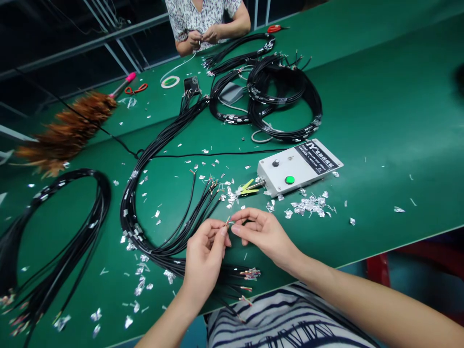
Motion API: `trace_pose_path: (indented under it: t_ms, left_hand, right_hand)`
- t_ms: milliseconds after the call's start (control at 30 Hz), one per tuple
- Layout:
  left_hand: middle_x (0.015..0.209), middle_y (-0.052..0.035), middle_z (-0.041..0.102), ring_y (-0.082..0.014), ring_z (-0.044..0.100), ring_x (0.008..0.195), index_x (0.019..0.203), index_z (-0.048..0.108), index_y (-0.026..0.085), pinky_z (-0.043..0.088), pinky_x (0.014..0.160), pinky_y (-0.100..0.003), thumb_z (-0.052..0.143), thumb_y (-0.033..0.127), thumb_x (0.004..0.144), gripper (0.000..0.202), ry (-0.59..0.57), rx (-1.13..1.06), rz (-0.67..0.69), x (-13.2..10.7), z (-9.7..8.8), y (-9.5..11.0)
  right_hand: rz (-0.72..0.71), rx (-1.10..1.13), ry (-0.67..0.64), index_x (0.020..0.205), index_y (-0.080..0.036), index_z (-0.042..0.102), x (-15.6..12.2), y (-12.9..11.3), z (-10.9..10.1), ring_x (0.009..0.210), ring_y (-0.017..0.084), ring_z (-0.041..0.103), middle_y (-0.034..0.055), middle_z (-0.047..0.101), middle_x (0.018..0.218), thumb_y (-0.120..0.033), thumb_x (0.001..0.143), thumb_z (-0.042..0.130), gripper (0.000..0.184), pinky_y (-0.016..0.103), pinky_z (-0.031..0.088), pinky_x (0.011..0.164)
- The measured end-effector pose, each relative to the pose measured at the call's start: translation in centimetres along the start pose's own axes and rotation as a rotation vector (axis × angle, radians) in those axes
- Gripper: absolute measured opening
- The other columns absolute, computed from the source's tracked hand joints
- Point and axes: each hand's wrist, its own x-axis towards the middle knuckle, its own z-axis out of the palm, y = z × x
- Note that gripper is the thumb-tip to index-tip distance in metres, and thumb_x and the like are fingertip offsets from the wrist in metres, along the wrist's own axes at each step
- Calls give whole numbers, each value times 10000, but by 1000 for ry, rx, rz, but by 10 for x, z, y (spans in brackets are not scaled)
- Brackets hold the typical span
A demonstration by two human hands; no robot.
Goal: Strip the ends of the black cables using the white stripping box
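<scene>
Along the left edge of the tabletop (380,169), a loop of black cables (103,193) lies with its colored wire ends toward the near side. Just beyond it rests a brown feather duster (68,133) with a pink-tipped handle, and red-handled scissors (136,89) lie near that tip. Next comes a long curved cable bundle (126,208), foil scraps scattered around it, its loose ends reaching toward the person's hands. Across the tabletop, a co-worker's hands (205,38) are held together.

The left hand (206,251) has its thumb and fingers pinched together on a thin cable end (228,221) — the bared strands stick up just past the fingertips. This cable end sits between the two hands, above the tabletop. To its right, the right hand (261,232) brings thumb and index finger in close, the gap between them narrow — whether they grip a strand cannot be told. Farther right stand a gray control box (299,166) with a green button and, in front of it, a foil pile (312,206).
</scene>
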Motion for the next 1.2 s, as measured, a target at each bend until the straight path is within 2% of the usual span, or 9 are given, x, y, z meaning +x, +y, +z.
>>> trace_pose_path:
  t_ms: [200,367,500,567,667,733,900,1067,1200]
  left_hand:
    - [664,-2,597,-122,558,603,827,604,162,462,570,-222,624,320,864,164,17,15,54,-1,-1,0]
    - [991,-63,632,-139,615,749,1055,644,198,504,640,-237,640,273,853,216,-28,30,121,-2,1,2]
    - [935,-52,566,-154,606,808,917,728,203,502,629,-222,676,250,824,117,-34,27,210,3,4,2]
    - [897,-32,541,-120,589,708,828,726,189,490,578,-210,700,248,805,69,-1,-42,201,6,6,0]
    - [899,-9,532,-52,516,511,792,677,174,433,455,-199,681,248,825,82,43,-136,174,9,8,-2]
    - [897,-9,547,-60,528,498,799,647,178,431,448,-208,640,229,854,75,73,-88,212,8,10,-3]
    - [835,-40,634,-176,626,804,808,666,203,509,742,-286,557,154,884,142,98,292,466,4,12,-2]
    - [731,-17,642,-154,600,676,781,649,187,482,626,-250,609,244,854,100,92,93,202,9,12,-7]
    - [654,10,602,-121,539,574,752,624,172,453,565,-228,663,311,812,156,47,-39,88,14,12,-7]
  right_hand:
    - [6,24,6,756,-176,692,3,-1,7,479,78,506,-30,624,634,-420,679,810,283,223,399,495]
    - [19,59,-57,736,-180,687,3,0,5,479,82,488,-40,602,611,-419,700,782,260,232,379,513]
    - [63,91,-99,728,-176,645,2,-2,3,459,77,470,-60,560,566,-361,705,738,209,220,358,501]
    - [42,48,-111,724,-178,626,1,-3,1,459,81,471,-69,538,533,-349,727,699,185,223,370,516]
    - [-27,-81,-120,731,-187,600,1,-6,-2,483,100,501,-62,537,535,-375,784,650,201,234,399,529]
    - [-97,-191,-103,751,-191,594,1,-7,-5,508,107,532,-45,559,608,-385,815,626,207,239,417,523]
    - [-334,-614,-12,781,-193,602,-2,-9,-14,596,110,578,-2,579,795,-290,907,538,172,238,444,547]
    - [-530,-980,-19,893,-192,630,-5,-15,-26,702,143,608,21,641,872,-197,947,530,114,280,441,661]
    - [-804,-1340,-17,1020,-159,648,-2,-19,-29,756,176,619,58,688,964,-254,976,569,131,312,371,679]
